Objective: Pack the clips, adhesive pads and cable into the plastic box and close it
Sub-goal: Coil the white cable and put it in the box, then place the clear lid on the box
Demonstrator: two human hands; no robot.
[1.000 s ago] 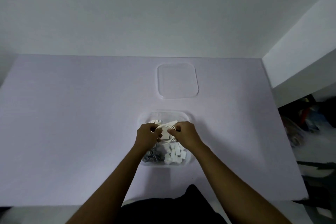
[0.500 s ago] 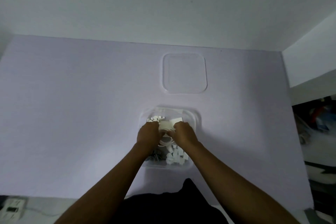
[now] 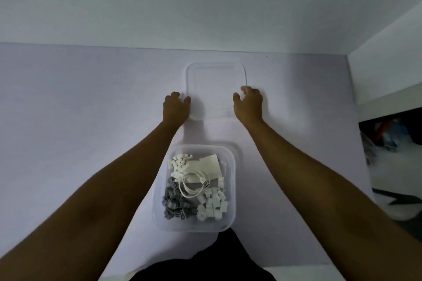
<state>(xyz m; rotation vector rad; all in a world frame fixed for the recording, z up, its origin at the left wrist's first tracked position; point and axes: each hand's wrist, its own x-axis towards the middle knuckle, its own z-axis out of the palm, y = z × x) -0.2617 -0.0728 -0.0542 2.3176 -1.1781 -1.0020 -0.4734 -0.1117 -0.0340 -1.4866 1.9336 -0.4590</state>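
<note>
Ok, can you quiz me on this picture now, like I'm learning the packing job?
1. True or false: the lid is already on the plastic box.
2. What lies on top of the clips in the middle of the box? A) a coiled white cable B) a spoon C) a red ball
3. Fill in the gap: the left hand and the right hand are at the two sides of the ____.

Key: 1 false, it lies flat on the table beyond the box. 2 A. 3 lid.
</note>
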